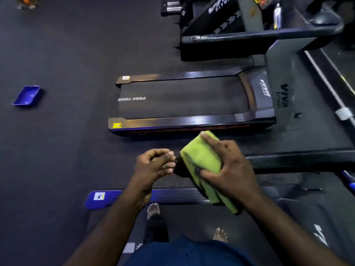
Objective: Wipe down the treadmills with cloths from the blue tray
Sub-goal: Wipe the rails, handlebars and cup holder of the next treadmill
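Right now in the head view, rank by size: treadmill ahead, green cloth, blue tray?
1. treadmill
2. green cloth
3. blue tray; the cloth sits nearer the camera, so that pair is unsure.

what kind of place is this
Most likely a gym. Several treadmills stand side by side, such as the middle treadmill with its printed belt, on a dark, rubber-looking floor. Dumbbells lie at the top. The right hand grips a green cloth.

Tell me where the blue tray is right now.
In the head view, the blue tray lies on the dark floor at the far left, apart from the rear end of the middle treadmill.
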